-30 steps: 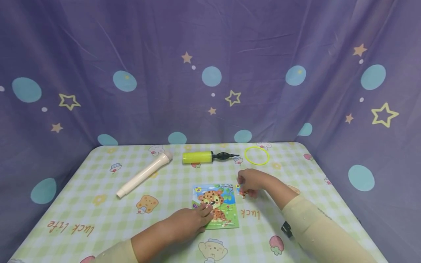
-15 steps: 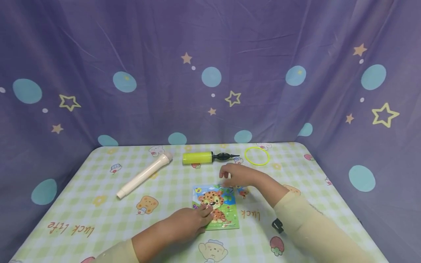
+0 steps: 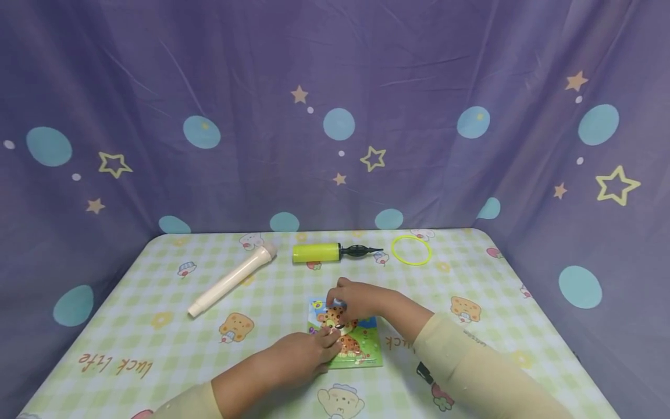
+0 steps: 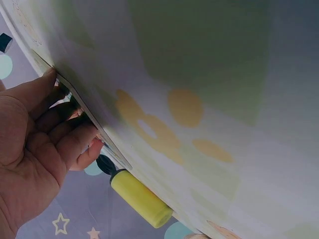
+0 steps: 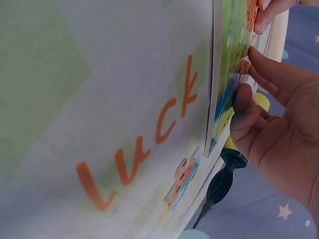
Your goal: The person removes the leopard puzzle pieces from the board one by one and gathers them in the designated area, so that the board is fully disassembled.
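Note:
A square leopard picture puzzle (image 3: 369,354) lies on the checked tablecloth in the head view. My left hand (image 3: 298,356) rests on its lower left part, fingertips on the picture. Over the upper part of the puzzle is my right hand (image 3: 366,299), fingers bent down; in the right wrist view its thumb and fingers pinch a small puzzle piece (image 5: 243,78) at the picture surface, mostly covered by the fingers. Another loose puzzle piece (image 5: 182,180), with spots and blue, lies on the cloth beside the board; in the head view the right forearm hides it.
Behind the puzzle lies a yellow hand pump (image 3: 316,252) with a black nozzle, and a yellow ring (image 3: 411,250) to its right. A pale microphone-shaped stick (image 3: 232,280) slants at the left. A small black object (image 3: 425,372) shows beside the right sleeve. Purple curtains (image 3: 235,174) enclose the table.
My right hand has moved left from the loose pieces beside the puzzle to above its upper middle. The left hand stays on the board.

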A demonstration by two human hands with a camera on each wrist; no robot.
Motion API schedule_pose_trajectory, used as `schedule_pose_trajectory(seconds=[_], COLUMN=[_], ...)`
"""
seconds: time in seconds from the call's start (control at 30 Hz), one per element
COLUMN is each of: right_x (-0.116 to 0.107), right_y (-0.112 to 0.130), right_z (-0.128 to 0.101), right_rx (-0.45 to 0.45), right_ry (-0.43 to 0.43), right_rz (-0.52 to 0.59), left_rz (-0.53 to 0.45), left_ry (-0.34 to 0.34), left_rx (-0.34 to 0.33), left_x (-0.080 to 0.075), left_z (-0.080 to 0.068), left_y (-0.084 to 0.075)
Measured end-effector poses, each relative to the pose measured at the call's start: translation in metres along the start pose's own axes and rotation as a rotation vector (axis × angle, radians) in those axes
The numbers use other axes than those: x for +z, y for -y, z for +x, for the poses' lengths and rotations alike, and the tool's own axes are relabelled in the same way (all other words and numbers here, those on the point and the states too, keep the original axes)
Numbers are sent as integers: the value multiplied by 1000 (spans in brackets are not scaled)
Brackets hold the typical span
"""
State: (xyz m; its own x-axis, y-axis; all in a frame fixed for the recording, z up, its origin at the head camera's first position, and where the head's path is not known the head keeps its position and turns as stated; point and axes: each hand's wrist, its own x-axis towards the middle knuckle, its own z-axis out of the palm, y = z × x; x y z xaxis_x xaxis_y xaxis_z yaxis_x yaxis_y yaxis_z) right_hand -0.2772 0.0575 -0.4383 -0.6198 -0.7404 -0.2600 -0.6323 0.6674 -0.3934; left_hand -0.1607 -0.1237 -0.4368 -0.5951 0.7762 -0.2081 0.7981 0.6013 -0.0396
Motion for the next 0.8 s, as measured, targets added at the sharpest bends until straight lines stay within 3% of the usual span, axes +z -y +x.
schedule_pose_trajectory(seconds=[0.53,0.8], right_x=[4,4], right_y=[2,2], right_z=[-4,-1], right_rx=[29,30], right_ry=[-1,2], right_rz=[84,13], left_rz=[12,20], left_ry=[5,4], left_rx=[-3,-1], left_x=[1,-1], left_z=[0,0], left_y=[0,-1])
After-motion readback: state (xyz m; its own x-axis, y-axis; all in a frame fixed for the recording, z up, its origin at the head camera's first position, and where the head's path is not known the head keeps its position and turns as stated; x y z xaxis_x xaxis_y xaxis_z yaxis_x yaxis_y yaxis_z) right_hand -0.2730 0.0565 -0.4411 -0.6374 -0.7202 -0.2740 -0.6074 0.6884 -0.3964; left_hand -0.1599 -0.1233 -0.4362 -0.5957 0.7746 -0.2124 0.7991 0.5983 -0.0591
